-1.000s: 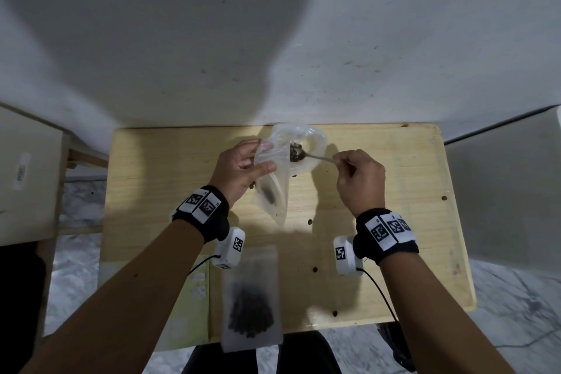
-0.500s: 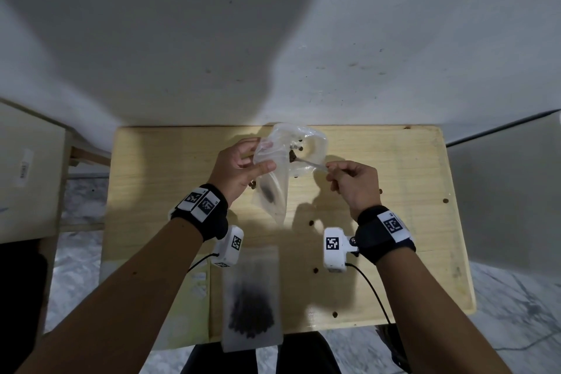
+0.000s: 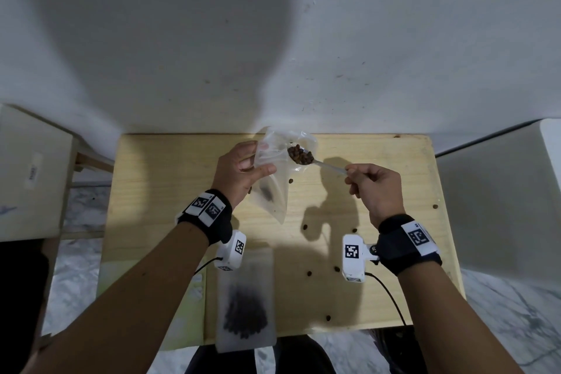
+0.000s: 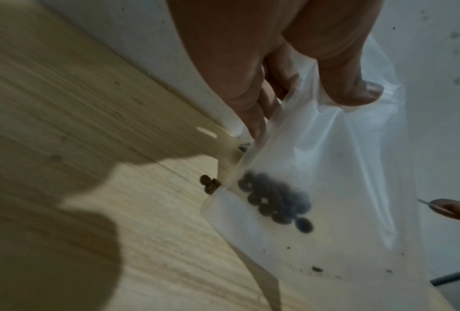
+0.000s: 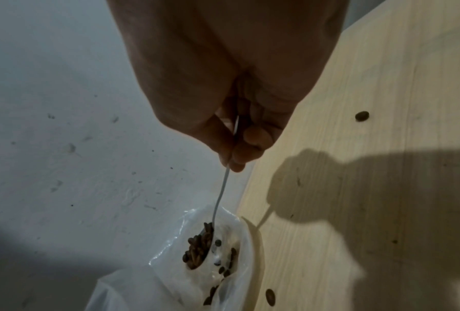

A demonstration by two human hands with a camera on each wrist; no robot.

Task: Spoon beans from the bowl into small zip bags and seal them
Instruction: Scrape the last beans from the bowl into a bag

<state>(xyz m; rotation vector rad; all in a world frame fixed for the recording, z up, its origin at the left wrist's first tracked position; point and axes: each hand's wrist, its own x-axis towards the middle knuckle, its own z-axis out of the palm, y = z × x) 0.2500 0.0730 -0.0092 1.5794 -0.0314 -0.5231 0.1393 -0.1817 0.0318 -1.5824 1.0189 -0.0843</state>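
My left hand (image 3: 258, 158) pinches the rim of a clear zip bag (image 3: 273, 191), which hangs over the wooden table (image 3: 400, 155). A few dark beans (image 4: 277, 202) lie low in the bag (image 4: 316, 168), under my left hand (image 4: 303, 105). My right hand (image 3: 349, 170) pinches the handle of a metal spoon (image 3: 326, 164) heaped with brown beans (image 3: 300, 155). The spoon's head is over the clear plastic bowl (image 3: 306, 138), just right of the bag's mouth. In the right wrist view my right hand (image 5: 234, 147) holds the spoon (image 5: 223, 185) above beans in the bowl (image 5: 229, 267).
A filled zip bag (image 3: 246, 310) lies at the table's front edge. Loose beans (image 3: 309, 273) are scattered over the table's middle and right. A white wall (image 3: 273, 39) rises right behind the table. A pale cabinet (image 3: 30, 173) stands left and a white surface (image 3: 501, 206) right.
The spoon has come up out of the bowl with a heap of beans, and my right hand has drawn back to the right. My left hand still holds the bag in place.
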